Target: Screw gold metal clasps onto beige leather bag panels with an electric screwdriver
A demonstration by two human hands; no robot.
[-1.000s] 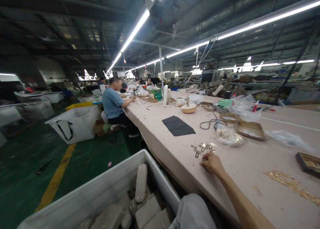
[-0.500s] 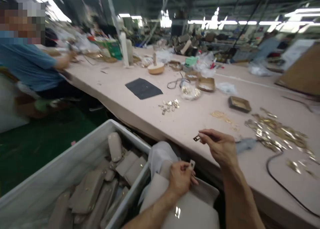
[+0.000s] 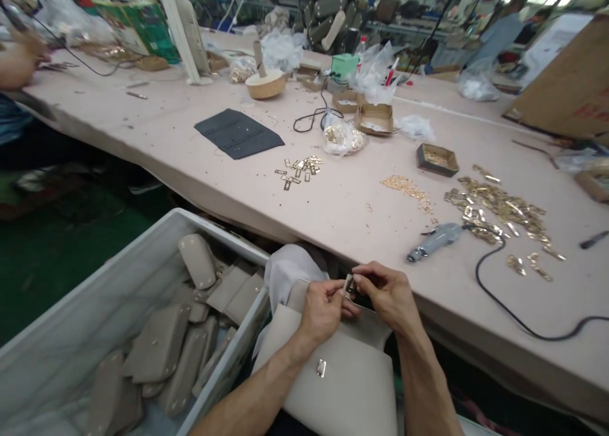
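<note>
A beige handbag (image 3: 352,385) lies across my lap, with a small shiny metal fitting (image 3: 321,368) on its face. My left hand (image 3: 320,312) is closed on the bag's light strap tab (image 3: 347,292), near the table's front edge. My right hand (image 3: 387,293) pinches a small dark-looking metal plate (image 3: 351,284) against that tab. Fingers partly hide both pieces. Beyond my right hand, a grey electric screwdriver (image 3: 435,241) rests on the table with its cord trailing right.
At my left stands a white bin (image 3: 128,249) holding several beige bags (image 3: 157,344). On the pink-covered table (image 3: 228,191) lie frame-shaped metal plates (image 3: 299,171), tiny gold parts (image 3: 406,190), a pile of gold fittings (image 3: 504,204) and a black sheet (image 3: 238,133). Another person's arm (image 3: 19,61) shows far left.
My right hand has come down and left, bringing the metal plate to the strap tab. My left hand has shifted slightly left and up. The view has tilted down.
</note>
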